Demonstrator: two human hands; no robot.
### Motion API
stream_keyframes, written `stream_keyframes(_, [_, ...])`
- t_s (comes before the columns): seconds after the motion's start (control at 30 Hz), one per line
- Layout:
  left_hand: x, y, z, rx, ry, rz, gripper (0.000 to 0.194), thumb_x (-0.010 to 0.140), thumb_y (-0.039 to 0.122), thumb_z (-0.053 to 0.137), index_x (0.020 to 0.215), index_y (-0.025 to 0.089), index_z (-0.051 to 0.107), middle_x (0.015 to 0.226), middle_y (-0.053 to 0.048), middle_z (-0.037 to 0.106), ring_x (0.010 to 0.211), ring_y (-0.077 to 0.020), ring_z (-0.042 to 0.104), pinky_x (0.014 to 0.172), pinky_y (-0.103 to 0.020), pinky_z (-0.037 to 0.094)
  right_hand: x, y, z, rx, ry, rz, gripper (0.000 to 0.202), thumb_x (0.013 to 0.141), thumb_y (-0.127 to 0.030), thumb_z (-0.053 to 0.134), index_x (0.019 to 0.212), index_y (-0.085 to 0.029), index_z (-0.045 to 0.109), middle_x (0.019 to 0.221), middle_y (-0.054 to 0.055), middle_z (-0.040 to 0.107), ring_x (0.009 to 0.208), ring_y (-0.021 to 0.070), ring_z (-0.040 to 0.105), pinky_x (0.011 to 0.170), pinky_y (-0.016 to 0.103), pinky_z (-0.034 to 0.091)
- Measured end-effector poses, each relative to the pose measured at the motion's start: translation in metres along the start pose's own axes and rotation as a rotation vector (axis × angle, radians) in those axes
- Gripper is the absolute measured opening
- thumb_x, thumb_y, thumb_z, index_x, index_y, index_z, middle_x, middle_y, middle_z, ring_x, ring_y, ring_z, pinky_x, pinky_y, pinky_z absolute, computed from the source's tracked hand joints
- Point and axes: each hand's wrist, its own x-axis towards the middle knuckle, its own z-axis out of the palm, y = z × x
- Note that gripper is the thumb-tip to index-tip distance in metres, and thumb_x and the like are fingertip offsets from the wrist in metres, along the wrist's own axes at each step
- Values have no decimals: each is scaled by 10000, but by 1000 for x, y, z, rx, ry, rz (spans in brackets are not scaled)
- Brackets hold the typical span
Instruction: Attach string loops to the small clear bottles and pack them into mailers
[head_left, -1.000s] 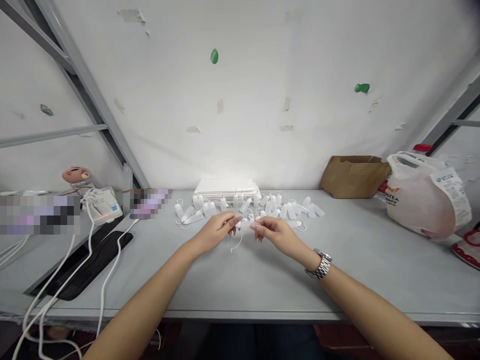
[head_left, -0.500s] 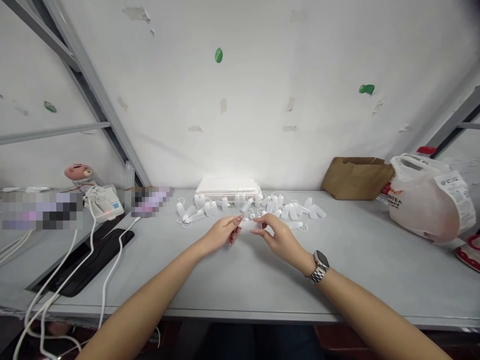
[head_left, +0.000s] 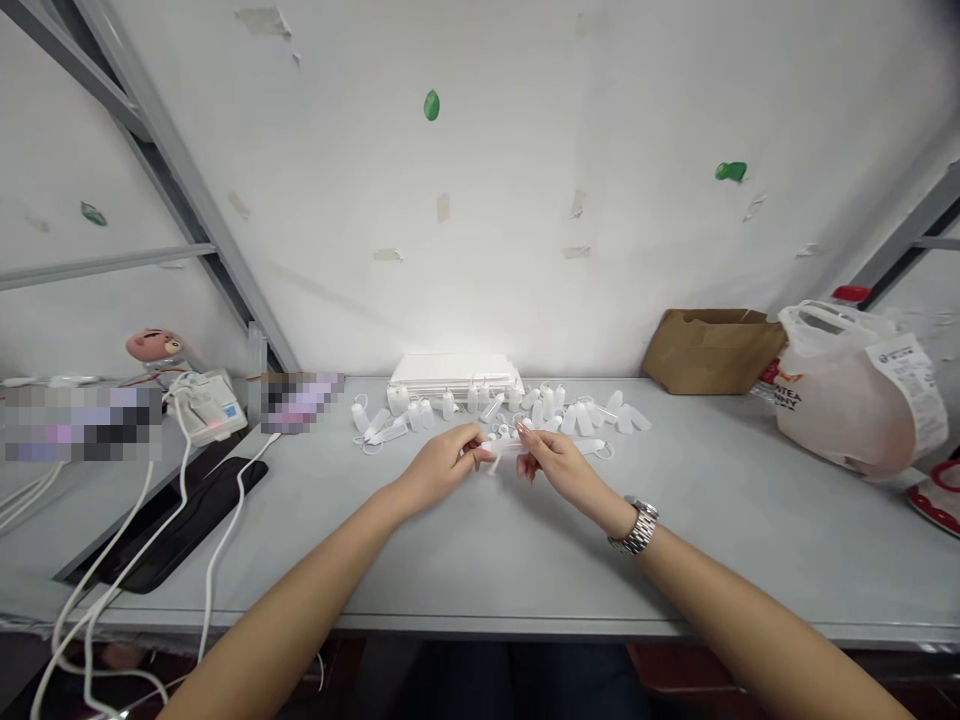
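Note:
Between my hands is a small translucent white plastic bottle (head_left: 508,446), held roughly level just above the grey table. My left hand (head_left: 446,465) is closed, thumb and fingertips pinching its left end, where a thin white strap hangs down. Around the other end are the fingers of my right hand (head_left: 553,462), also closed, with the thumb on top. Directly behind, several similar little bottles (head_left: 559,398) with white caps and loops stand or lie in a loose row. One lying bottle (head_left: 585,446) is partly hidden behind my right hand.
A stack of white boxes or sheets (head_left: 454,372) rests against the wall. To the right are a brown paper bag (head_left: 709,350) and a white plastic bag (head_left: 847,400). White cables (head_left: 184,480), a charger box (head_left: 210,405) and a black pad (head_left: 187,525) occupy the left.
My right hand has turned over and wrapped its fingers round the bottle's right end. The left hand has shifted its pinch, and a strap now dangles below the bottle.

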Motion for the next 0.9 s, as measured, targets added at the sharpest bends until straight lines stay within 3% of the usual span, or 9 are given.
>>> stream_keyframes(0.1, [2,-2,-1,-65,27,-21,233,823,387,420,701,196,472,607,29,512,579,-125,499,569,-243,381,-2,0,-1,-6,31,-112,354,823,-460,472,1015,-172,543,704,15,571,620,131,560,625,276,455])
stream_keyframes(0.17, [2,-2,-2,-118,37,-25,233,816,400,435,710,196,471,613,30,513,585,-124,508,563,-238,385,-3,-1,-2,-45,37,-190,349,813,-409,514,1096,-206,500,737,9,570,680,140,574,681,294,460])
stream_keyframes(0.3, [2,-1,-2,-106,34,-29,219,785,398,491,711,192,499,650,23,550,612,-126,536,569,-235,396,-4,-3,-5,-95,20,-135,269,826,-429,480,942,-189,520,613,-14,567,563,125,547,599,277,451])
stream_keyframes(0.47, [1,-2,2,-43,6,-21,182,785,359,495,720,193,528,678,16,587,632,-132,554,581,-238,397,-1,-2,-4,-88,-14,24,411,850,-528,349,687,-173,478,497,-18,526,429,100,485,481,245,410])
stream_keyframes(0.53, [2,-2,2,-35,6,-34,184,786,367,492,725,196,526,685,17,590,637,-135,559,586,-242,398,-1,0,-4,-99,-9,11,405,852,-519,356,727,-166,510,531,-10,538,457,105,504,507,254,424])
stream_keyframes(0.7, [2,-4,0,-32,18,-40,196,798,378,476,724,200,506,661,21,585,629,-136,560,580,-238,399,-2,2,-6,-121,-8,-188,308,804,-404,528,1038,-204,513,733,0,556,650,127,569,659,288,457])
stream_keyframes(0.9, [-1,-5,3,228,75,64,108,812,266,469,731,203,502,709,13,595,651,-137,544,592,-238,382,-2,-1,-5,-100,-5,-54,301,818,-477,466,785,-182,514,604,-12,555,535,112,511,564,259,427])
